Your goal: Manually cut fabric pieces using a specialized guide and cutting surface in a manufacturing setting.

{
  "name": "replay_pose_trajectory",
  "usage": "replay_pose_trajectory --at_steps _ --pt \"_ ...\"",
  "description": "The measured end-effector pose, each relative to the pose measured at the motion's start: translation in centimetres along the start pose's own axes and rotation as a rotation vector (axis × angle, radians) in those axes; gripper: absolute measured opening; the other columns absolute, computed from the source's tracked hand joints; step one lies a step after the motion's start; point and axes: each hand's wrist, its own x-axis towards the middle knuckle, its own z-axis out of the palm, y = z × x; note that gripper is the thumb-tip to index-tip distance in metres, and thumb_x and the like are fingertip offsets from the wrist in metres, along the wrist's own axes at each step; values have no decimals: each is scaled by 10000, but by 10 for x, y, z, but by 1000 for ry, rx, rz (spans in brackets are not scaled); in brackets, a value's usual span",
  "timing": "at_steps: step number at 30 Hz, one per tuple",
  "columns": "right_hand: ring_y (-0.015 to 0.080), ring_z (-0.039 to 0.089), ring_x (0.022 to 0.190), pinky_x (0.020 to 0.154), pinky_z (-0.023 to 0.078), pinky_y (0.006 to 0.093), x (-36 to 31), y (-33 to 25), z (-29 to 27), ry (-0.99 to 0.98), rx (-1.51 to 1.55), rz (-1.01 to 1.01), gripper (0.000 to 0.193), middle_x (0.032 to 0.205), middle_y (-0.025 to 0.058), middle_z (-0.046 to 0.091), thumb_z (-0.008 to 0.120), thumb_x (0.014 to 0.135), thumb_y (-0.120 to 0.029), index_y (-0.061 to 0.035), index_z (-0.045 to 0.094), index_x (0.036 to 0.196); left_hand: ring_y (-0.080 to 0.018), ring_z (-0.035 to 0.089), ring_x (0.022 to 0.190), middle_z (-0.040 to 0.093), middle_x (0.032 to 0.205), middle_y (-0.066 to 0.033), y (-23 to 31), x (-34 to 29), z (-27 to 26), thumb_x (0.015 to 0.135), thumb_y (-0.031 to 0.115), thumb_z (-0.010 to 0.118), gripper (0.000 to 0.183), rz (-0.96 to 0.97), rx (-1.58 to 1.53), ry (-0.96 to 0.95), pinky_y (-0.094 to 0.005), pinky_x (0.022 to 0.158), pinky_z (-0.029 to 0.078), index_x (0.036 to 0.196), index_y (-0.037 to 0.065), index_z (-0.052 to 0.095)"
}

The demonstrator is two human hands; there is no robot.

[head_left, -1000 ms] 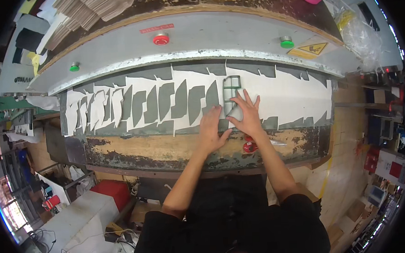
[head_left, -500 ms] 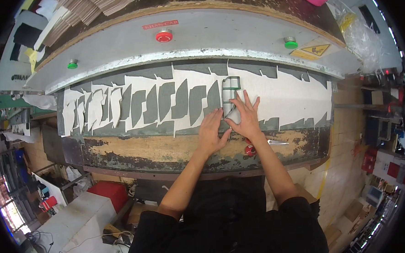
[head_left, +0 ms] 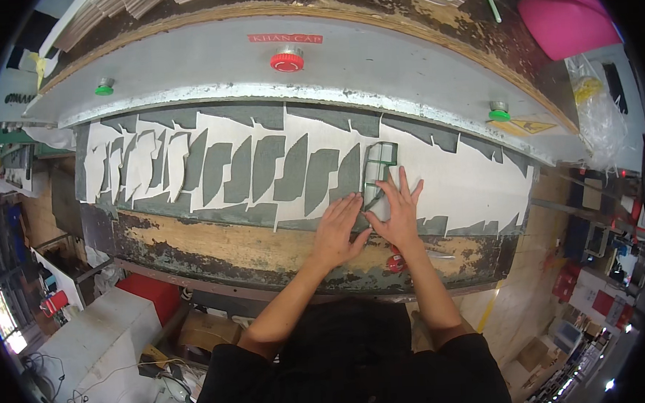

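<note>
A cutting die [head_left: 382, 153], a narrow frame with green edges and cross bars, lies on a pale sheet [head_left: 453, 184]. My left hand [head_left: 337, 233] rests at its near left edge, fingers stretched out and thumb apart. Over the near end is my right hand [head_left: 398, 216]; its thumb and index finger straddle the die and the other fingers spread across the sheet. That near end is partly hidden by my fingers. Left of the die, the sheet has rows of curved cut-outs where a dark grey surface [head_left: 283, 146] shows through.
Beyond the sheet runs a grey machine beam [head_left: 198, 62] with a red button [head_left: 286, 59] and two green buttons [head_left: 499, 110]. A red round object [head_left: 396, 262] and scissors [head_left: 440, 256] lie on the worn near ledge [head_left: 215, 233]. A pink container [head_left: 568, 15] stands far right.
The whole view has shifted and tilted, bringing more of the pink container into sight. Both hands stay at the near end of the die, with little visible movement against the sheet.
</note>
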Motion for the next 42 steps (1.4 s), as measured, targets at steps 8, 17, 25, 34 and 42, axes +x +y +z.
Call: replay_pose_trajectory --at_steps 8,17,25,34,42 --pt "485 258 1645 1238 -11 817 0 2 -6 -15 -1 9 749 1620 233 550 873 813 -373 -152 584 1467 -414 551 1458 613 1530 -244 3 3 -1 916 226 809 728 1 -25 -25 -537 1240 401 1515 -81 530" --pt "247 742 935 865 572 405 -1 11 -86 206 253 133 293 1026 143 802 920 869 -267 -49 790 1015 -358 654 1201 704 1220 -156 45 -101 -47 918 299 844 463 -234 -88 -289 -492 1033 518 1288 48 726" --pt "83 667 635 616 509 280 -11 -7 -172 380 313 183 343 692 61 754 838 996 -299 -4 797 827 -349 628 1030 648 1023 -120 76 -152 -52 853 342 896 428 -121 178 -258 -459 920 499 1136 44 773" --pt "359 731 1040 922 589 456 -210 -77 -92 -50 95 80 400 1057 143 766 904 853 -369 -67 791 1089 -369 631 1066 656 1045 -138 116 -147 -56 840 319 905 426 -78 202 -141 -471 963 510 1126 30 777" --pt "378 626 1124 991 505 488 -217 -91 -80 33 26 151 476 1065 112 673 978 722 -295 -87 736 1074 -392 621 1082 644 1079 -159 120 -145 -57 820 217 905 413 -8 268 -147 -497 937 506 1155 48 732"
